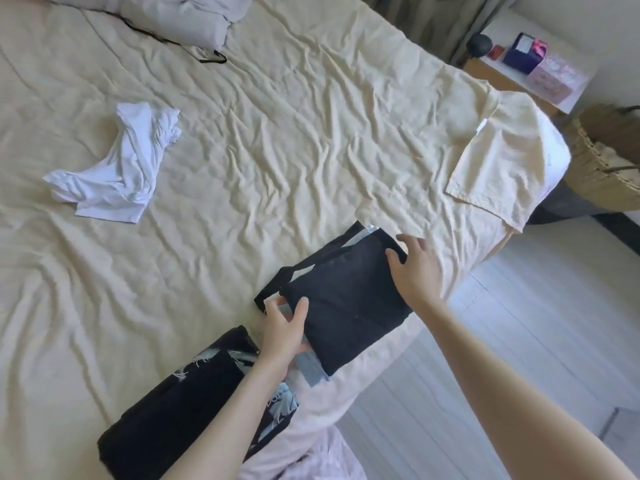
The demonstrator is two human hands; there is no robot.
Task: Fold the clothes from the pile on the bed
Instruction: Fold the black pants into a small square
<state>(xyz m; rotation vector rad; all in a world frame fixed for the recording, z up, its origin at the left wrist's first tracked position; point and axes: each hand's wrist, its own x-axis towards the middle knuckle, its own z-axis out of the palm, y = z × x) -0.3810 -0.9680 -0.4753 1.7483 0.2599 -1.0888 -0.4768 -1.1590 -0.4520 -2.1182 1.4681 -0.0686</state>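
Two folded, one white shirt left

One black top (346, 306) lies folded at the near right edge of the bed (277, 133), on top of something grey that shows beneath its near corner. My left hand (285, 332) grips its near-left edge, thumb on top and fingers tucked under. My right hand (414, 268) lies with fingers straight on its far-right corner, pressing it flat. I judge this fold is essentially finished and I am squaring or placing it.

Just beside it, nearer me, sits a black feather-print garment (180, 403), also folded.

Well apart, toward the far left, a white shirt (114, 164) lies crumpled and unfolded. At the head end, pale bedding (180, 19) with a black cord is bunched; whether it counts as clothes I cannot tell.

Right of the bed stands a wicker basket (602, 157).
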